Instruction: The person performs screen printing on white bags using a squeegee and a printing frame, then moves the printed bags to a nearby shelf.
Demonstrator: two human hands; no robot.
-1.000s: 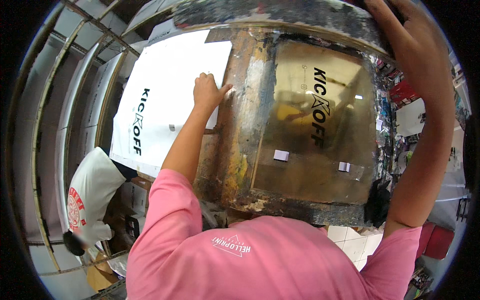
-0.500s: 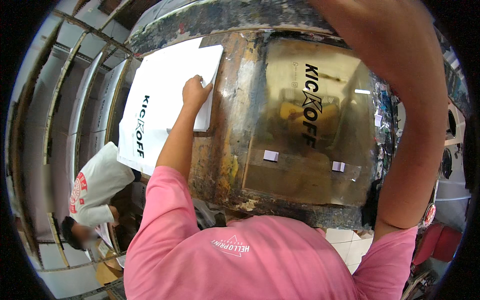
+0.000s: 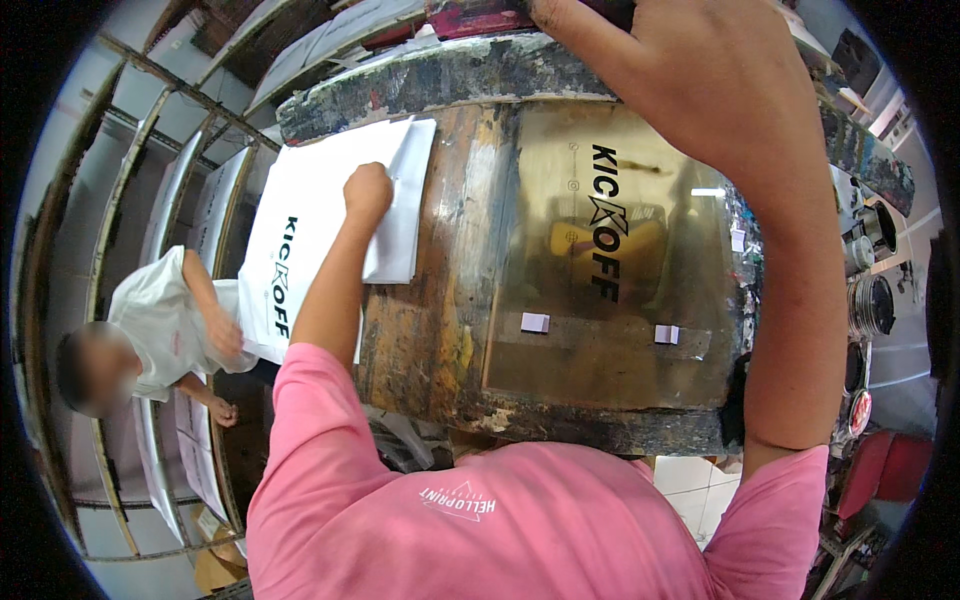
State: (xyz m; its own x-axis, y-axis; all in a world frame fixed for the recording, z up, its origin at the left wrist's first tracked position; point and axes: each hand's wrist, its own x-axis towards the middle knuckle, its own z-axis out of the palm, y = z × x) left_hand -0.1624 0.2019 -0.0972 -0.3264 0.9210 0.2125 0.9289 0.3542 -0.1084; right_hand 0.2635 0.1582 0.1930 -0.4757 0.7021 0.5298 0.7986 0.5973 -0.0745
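My left hand (image 3: pixel 368 193) is closed at the right part of a stack of white sheets (image 3: pixel 325 170); it seems to pinch the edge of the top sheet, which lifts and creases beside the fingers. The top sheet carries black print near its left side. My right hand (image 3: pixel 700 75) is raised at the upper edge of the view, its thumb bent against a dark edge; the fingers are cut off, and what they hold cannot be made out. Below it lies a glossy, yellowish board (image 3: pixel 540 370) with the same black print and small pale tabs (image 3: pixel 535 322) taped on.
The worn wooden table (image 3: pixel 410 340) has a paint-crusted back rail (image 3: pixel 400 85). At the left, another person (image 3: pixel 165 310) in a white shirt works by metal racks (image 3: pixel 140 170). Cans (image 3: pixel 870 305) and a red chair (image 3: pixel 870 470) stand at the right.
My left hand has turned with its fingers further under, still on the stack. My right hand has come into view at the top. The other person has straightened and turned toward the stack.
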